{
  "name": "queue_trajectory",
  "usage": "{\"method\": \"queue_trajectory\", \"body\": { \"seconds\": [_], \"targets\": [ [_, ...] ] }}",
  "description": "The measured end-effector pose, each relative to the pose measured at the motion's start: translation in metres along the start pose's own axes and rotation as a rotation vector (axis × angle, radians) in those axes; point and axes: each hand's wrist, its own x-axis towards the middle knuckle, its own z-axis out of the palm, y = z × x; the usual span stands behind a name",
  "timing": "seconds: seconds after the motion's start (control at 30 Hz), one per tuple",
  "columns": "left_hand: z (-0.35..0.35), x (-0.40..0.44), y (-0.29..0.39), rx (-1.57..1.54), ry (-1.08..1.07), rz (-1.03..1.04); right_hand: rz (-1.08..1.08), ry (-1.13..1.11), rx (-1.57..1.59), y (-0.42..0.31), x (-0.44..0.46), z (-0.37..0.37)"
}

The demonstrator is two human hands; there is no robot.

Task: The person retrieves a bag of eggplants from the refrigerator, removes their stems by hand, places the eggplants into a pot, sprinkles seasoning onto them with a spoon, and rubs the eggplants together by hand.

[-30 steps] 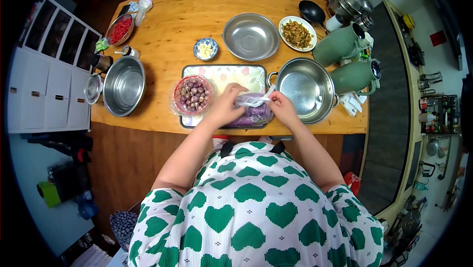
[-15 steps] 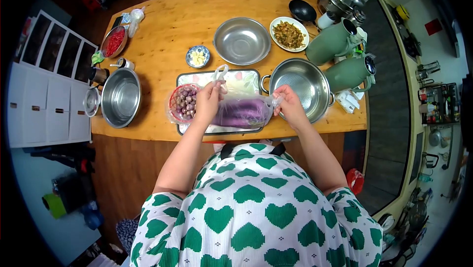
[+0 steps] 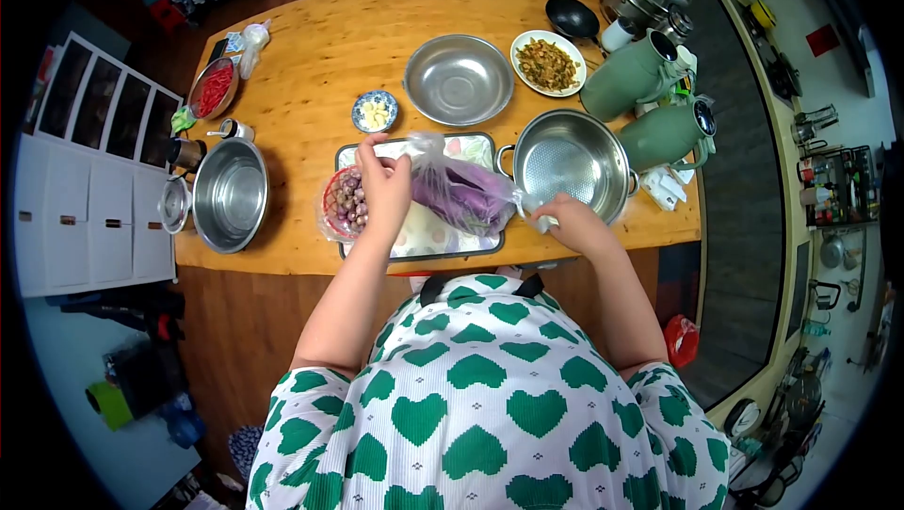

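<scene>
A clear plastic bag [image 3: 461, 194] with purple vegetables inside lies slanted over the patterned tray [image 3: 424, 244]. My right hand [image 3: 573, 221] pinches the bag's gathered right end, in front of the two-handled steel pot [image 3: 570, 161]. My left hand [image 3: 384, 180] is raised beside the bag's left end, its fingers bent and partly apart; whether it touches the plastic I cannot make out. Left of it, partly covered by that hand, a red-rimmed basket of small purple bulbs [image 3: 347, 201] sits in plastic on the tray's left side.
Behind the tray are a small dish of garlic [image 3: 375, 112], a steel basin [image 3: 459, 80] and a plate of food [image 3: 548, 63]. Two green flasks [image 3: 629, 75] stand at the right. At the left are another basin [image 3: 230, 194] and a bowl of red peppers [image 3: 215, 88].
The bag has been stretched out from its bundled shape and now lies slanted. My right hand has moved right and nearer to me; my left hand has moved left and left the bag's handle loop.
</scene>
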Motion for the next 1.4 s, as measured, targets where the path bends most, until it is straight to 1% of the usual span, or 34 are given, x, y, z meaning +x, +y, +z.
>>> {"method": "queue_trajectory", "body": {
  "seconds": [0.03, 0.1, 0.13, 0.17, 0.23, 0.33, 0.43, 0.47, 0.57, 0.6, 0.67, 0.7, 0.77, 0.8, 0.87, 0.93, 0.97, 1.07, 1.13, 1.17, 1.2, 1.23, 1.33, 1.4],
  "targets": [
    [0.003, -0.006, 0.000, 0.061, 0.050, 0.205, -0.019, 0.029, 0.002, -0.004, 0.002, 0.000],
    [0.005, -0.019, 0.000, 0.185, 0.151, 0.616, -0.132, 0.399, 0.076, -0.024, 0.014, 0.000],
    [0.003, -0.025, 0.002, 0.298, 0.040, 0.782, -0.188, 0.584, 0.114, -0.037, 0.022, 0.002],
    [0.003, -0.029, 0.005, 0.303, -0.170, 0.834, -0.189, 0.566, 0.188, -0.046, 0.029, 0.008],
    [0.009, -0.034, 0.013, 0.398, -0.456, 0.855, -0.186, 0.532, 0.337, -0.058, 0.041, 0.023],
    [0.023, -0.033, -0.007, 0.580, -0.366, 0.866, -0.347, 0.402, 0.173, -0.056, 0.066, 0.050],
    [0.015, -0.021, -0.035, 0.819, -0.380, 0.760, -0.422, 0.534, -0.275, -0.035, 0.079, 0.070],
    [0.010, -0.018, -0.042, 0.886, -0.462, 0.683, -0.369, 0.550, -0.344, -0.027, 0.085, 0.079],
    [0.000, -0.022, -0.050, 0.962, -0.540, 0.601, -0.004, 0.280, -0.355, -0.029, 0.091, 0.068],
    [-0.003, -0.022, -0.048, 1.065, -0.686, 0.492, 0.056, 0.232, -0.379, -0.033, 0.088, 0.062],
    [-0.009, -0.036, -0.042, 1.153, -0.608, 0.551, 0.176, 0.136, -0.428, -0.042, 0.081, 0.047],
    [-0.011, -0.042, -0.042, 1.196, -0.569, 0.580, 0.175, 0.105, -0.500, -0.046, 0.076, 0.045],
    [-0.011, -0.042, -0.052, 1.231, -0.642, 0.496, 0.170, 0.040, -0.646, -0.051, 0.063, 0.048],
    [-0.011, -0.042, -0.058, 1.248, -0.676, 0.454, 0.119, 0.079, -0.641, -0.039, 0.060, 0.064],
    [-0.010, -0.043, -0.066, 1.232, -0.712, 0.431, 0.012, 0.160, -0.630, -0.008, 0.060, 0.100],
    [-0.010, -0.042, -0.059, 1.185, -0.726, 0.429, 0.027, 0.240, -0.537, -0.015, 0.055, 0.095],
    [-0.012, -0.041, -0.055, 1.134, -0.687, 0.467, 0.037, 0.279, -0.489, -0.017, 0.052, 0.091],
    [-0.019, -0.041, -0.031, 0.985, -0.568, 0.572, -0.162, 0.524, -0.399, -0.028, 0.042, 0.068],
    [-0.023, -0.039, -0.019, 0.890, -0.479, 0.638, -0.324, 0.554, -0.268, -0.038, 0.046, 0.065],
    [-0.022, -0.038, -0.022, 0.852, -0.476, 0.680, -0.405, 0.568, -0.201, -0.045, 0.049, 0.068],
    [-0.020, -0.036, -0.029, 0.815, -0.471, 0.719, -0.427, 0.547, -0.198, -0.050, 0.054, 0.073],
    [-0.017, -0.034, -0.037, 0.779, -0.465, 0.758, -0.398, 0.520, -0.241, -0.053, 0.058, 0.080],
    [-0.007, -0.031, -0.057, 0.816, -0.595, 0.779, -0.327, 0.449, -0.413, -0.056, 0.069, 0.104],
    [-0.001, -0.032, -0.066, 0.855, -0.584, 0.806, -0.264, 0.374, -0.484, -0.057, 0.071, 0.117]
  ]
}}
